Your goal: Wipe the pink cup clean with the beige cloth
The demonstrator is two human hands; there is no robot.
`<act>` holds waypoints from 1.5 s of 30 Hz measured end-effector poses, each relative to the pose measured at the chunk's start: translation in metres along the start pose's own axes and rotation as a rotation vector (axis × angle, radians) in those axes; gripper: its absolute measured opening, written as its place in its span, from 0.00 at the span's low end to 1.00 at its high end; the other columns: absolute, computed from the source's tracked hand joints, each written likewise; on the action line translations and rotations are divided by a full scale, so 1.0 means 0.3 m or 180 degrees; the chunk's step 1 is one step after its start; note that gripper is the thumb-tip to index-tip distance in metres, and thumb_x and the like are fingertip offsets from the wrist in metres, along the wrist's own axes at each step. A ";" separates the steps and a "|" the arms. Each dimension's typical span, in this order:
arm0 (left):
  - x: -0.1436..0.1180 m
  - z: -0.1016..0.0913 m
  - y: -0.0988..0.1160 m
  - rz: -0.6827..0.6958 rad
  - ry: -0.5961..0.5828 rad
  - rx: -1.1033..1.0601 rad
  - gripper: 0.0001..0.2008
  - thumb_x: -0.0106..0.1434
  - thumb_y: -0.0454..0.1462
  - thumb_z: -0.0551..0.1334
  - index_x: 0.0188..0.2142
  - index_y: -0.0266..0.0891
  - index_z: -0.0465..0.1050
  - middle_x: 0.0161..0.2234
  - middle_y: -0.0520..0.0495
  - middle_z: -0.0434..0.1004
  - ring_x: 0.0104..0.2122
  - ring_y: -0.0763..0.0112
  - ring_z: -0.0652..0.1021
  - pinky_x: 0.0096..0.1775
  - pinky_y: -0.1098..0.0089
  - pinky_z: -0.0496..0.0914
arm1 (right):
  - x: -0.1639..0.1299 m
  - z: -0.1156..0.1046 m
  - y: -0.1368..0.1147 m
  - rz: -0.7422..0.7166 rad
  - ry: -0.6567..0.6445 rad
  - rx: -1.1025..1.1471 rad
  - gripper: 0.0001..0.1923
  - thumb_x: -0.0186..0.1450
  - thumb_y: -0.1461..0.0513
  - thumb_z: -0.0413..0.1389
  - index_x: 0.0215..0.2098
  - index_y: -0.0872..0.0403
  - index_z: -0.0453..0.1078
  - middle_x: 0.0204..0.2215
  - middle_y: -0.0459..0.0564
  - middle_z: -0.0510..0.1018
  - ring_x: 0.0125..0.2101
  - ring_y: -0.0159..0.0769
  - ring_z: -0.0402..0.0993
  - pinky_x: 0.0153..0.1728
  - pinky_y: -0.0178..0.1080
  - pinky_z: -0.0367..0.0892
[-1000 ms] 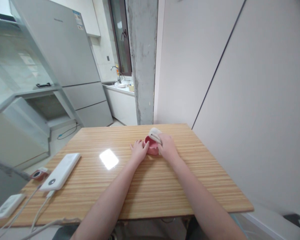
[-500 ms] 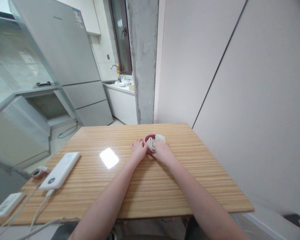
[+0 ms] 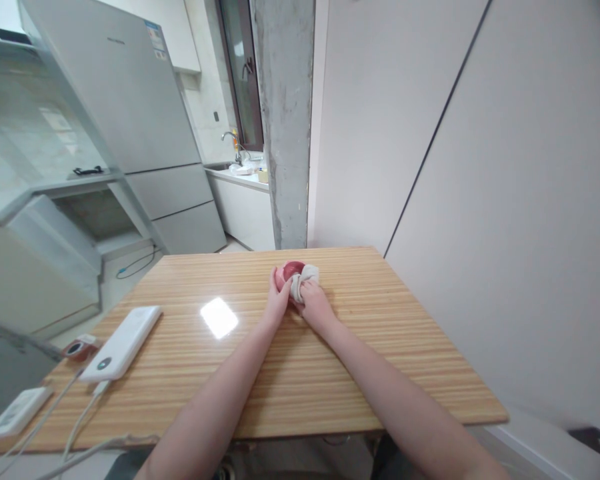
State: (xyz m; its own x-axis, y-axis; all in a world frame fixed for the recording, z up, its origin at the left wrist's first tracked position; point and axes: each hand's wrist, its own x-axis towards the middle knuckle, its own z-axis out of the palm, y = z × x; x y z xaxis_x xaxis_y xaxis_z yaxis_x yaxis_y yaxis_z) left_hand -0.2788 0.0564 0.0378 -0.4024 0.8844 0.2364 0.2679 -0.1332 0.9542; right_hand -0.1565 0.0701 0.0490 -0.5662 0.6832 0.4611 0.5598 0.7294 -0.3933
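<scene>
While both forearms stretch across the wooden table, the two hands meet at its far middle, near the back edge — left to right the layout reads as follows. At the near left corner lie a white power bank and a small white box, with pale cables trailing off the edge; all are well apart from the hands. The left hand cups the left flank of a small red bowl, fingers curled against its wall, tipping the bowl so that its mouth faces roughly toward the viewer. The right hand lies just beside it, fingers closed on a bunched pale cloth that is pressed to the bowl's right rim. Bowl and cloth thus sit between the two hands and slightly beyond the fingertips, both hands about equally near. The bowl looks round, glossy and pinkish-red, with no marked long axis — whether its base touches the table cannot be told. Behind stand a grey refrigerator and a concrete pillar.
</scene>
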 end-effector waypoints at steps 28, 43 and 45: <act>0.010 -0.125 0.112 0.0824 -0.0092 0.0858 0.33 0.53 0.37 0.63 0.59 0.39 0.62 0.55 0.44 0.71 0.54 0.59 0.72 0.56 0.61 0.64 | 0.002 -0.013 -0.011 -0.0186 -0.0239 -0.0543 0.15 0.67 0.66 0.47 0.50 0.56 0.68 0.51 0.58 0.71 0.52 0.46 0.63 0.46 0.46 0.63; -0.023 -0.084 0.133 0.0655 0.0222 0.0517 0.32 0.57 0.44 0.63 0.59 0.36 0.59 0.52 0.40 0.71 0.52 0.60 0.72 0.55 0.62 0.65 | 0.005 0.012 -0.025 -0.0422 -0.0044 0.0329 0.18 0.62 0.72 0.49 0.48 0.58 0.70 0.44 0.56 0.75 0.49 0.40 0.65 0.51 0.40 0.62; -0.010 -0.114 0.141 0.0700 0.0128 0.0707 0.32 0.56 0.43 0.63 0.59 0.37 0.60 0.51 0.41 0.73 0.51 0.58 0.73 0.54 0.61 0.65 | 0.011 0.000 -0.028 -0.0477 -0.0141 0.0138 0.16 0.63 0.71 0.50 0.47 0.58 0.71 0.45 0.56 0.75 0.49 0.41 0.66 0.50 0.41 0.63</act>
State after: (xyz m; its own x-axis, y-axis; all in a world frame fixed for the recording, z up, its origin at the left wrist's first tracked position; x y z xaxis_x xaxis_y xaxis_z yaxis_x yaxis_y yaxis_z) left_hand -0.2962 0.0328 0.0838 -0.3468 0.8262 0.4440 0.5353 -0.2144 0.8170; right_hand -0.1631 0.0662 0.0539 -0.6682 0.5667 0.4821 0.4409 0.8235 -0.3569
